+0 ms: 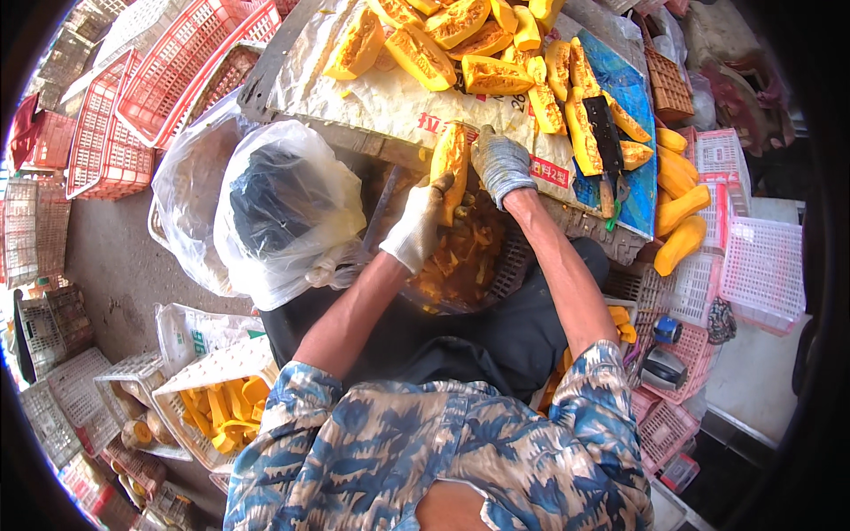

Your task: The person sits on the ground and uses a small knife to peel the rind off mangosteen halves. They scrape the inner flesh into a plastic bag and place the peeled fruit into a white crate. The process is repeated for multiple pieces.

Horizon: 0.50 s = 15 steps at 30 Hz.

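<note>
My left hand [418,219], in a pale knit glove with dark-stained fingers, grips a long peeled pumpkin piece [449,156] upright at the front edge of a covered board [385,109]. Just right of that piece is my right hand [501,162], in a grey glove with its fingers curled; whether it holds anything is hidden. Below both hands, a basket [514,265] contains orange scraps and pulp [458,255]. Halved pumpkins [418,56] with seeds and strings are heaped on the board. A dark-bladed cleaver [603,133] lies among them at the right, beside a green-handled tool [617,206].
Knotted clear plastic bags [285,212] bulge left of my left arm. Whole peeled pumpkins [680,209] lie at the board's right. A white crate [212,372] of cut pumpkin stands at lower left. Red and pink crates [109,133] surround the area; more [764,265] stand at right.
</note>
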Tool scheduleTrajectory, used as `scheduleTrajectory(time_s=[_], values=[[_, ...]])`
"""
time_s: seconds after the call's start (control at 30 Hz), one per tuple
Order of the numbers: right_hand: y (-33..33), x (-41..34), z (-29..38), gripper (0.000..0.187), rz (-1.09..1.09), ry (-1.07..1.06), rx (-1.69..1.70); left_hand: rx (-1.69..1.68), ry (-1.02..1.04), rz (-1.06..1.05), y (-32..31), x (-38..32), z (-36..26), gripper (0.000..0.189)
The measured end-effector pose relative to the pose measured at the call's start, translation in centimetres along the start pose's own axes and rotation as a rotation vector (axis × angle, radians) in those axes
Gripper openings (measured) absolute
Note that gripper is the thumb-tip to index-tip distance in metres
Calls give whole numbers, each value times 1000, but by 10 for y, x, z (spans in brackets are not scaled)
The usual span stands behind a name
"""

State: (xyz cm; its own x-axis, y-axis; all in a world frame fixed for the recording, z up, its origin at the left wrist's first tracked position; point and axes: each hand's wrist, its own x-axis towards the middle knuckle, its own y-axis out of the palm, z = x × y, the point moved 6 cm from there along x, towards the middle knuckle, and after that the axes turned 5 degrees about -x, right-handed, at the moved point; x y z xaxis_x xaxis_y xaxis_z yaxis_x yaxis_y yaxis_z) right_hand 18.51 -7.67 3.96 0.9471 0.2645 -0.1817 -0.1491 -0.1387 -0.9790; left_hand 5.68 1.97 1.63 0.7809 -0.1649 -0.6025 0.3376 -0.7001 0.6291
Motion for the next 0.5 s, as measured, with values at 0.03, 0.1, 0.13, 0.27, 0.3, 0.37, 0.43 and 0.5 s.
scheduleTrajectory(time_s=[0.03,0.1,0.13,0.27,0.3,0.37,0.43,0.5], values=[[5,1,0,31,28,9,0,0,43,-15,1,0,-3,36],[9,4,0,29,15,0,-3,-8,145,-31,3,0,-8,28],[10,5,0,29,16,-19,-2,-16,134,-53,2,1,-6,28],[7,4,3,28,70,-83,30,54,193,-41,-1,5,-5,30],[4,2,5,29,85,-92,46,92,206,-41,-1,5,-5,30],[2,-8,11,29,137,-110,16,-62,69,-46,-3,8,2,31],[0,-25,13,28,185,-81,47,-157,-44,-21,-1,8,7,27],[-5,-42,13,28,205,-85,83,-195,-131,29,3,7,10,22]])
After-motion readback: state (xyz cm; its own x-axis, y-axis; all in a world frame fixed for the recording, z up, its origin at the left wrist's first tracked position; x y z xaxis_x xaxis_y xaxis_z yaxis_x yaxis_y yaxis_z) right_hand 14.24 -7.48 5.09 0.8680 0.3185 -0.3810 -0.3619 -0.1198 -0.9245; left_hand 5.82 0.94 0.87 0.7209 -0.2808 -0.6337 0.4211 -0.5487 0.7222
